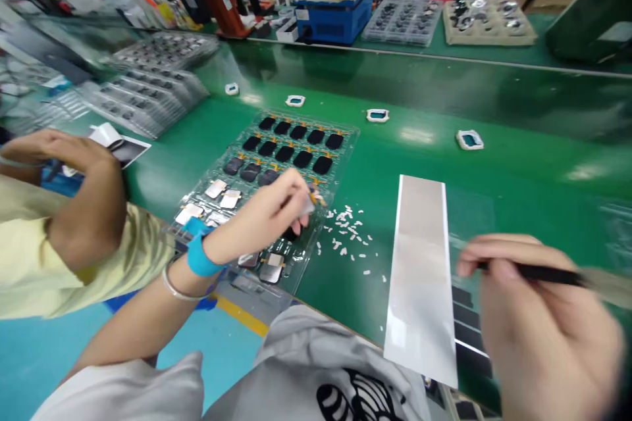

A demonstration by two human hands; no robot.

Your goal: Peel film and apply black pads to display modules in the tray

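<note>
My left hand [271,210] reaches over a clear plastic tray [340,145] of small dark square parts and pinches one small part with an orange flex tail [316,198] at its fingertips. A blue wrist strap and a metal bangle sit on that wrist. My right hand [538,322] is at the lower right, blurred, with fingers closed around black tweezers [543,273]. A long silver strip [419,276] lies on the green belt between my hands.
Small white scraps [345,230] are scattered beside the tray. White-framed parts [469,139] lie spaced along the belt. Stacked trays [148,89] stand at the back left. A co-worker's arm in a yellow sleeve [74,210] is at the left.
</note>
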